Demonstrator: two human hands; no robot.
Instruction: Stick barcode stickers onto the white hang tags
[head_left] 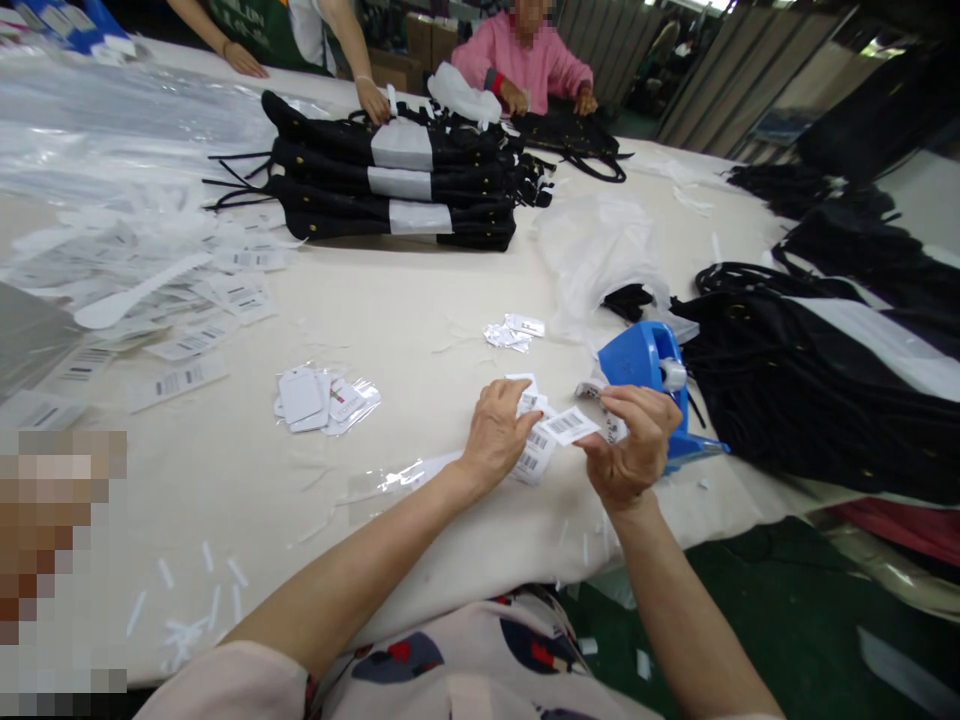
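Note:
My left hand (pixel 495 430) is closed on small white tags, its thumb against their edge. More barcode labels (pixel 534 456) lie under and beside its fingertips. My right hand (pixel 630 440) pinches a white barcode label (pixel 570 425) between thumb and fingers, just right of the left hand. A curled strip with print (pixel 592 392) shows by the right fingers. Behind the right hand stands a blue tape dispenser (pixel 634 350). A small pile of white tags (pixel 514 332) lies beyond my hands. To the left are cards in clear plastic (pixel 304 398).
Bundled black items with white bands (pixel 397 183) lie at the far side of the table (pixel 360 300). Loose barcode labels (pixel 180 385) spread at left, black goods (pixel 795 380) pile at right. Two people, one in a pink top (pixel 480 52), work opposite. A clear bag (pixel 600 250) sits mid-right.

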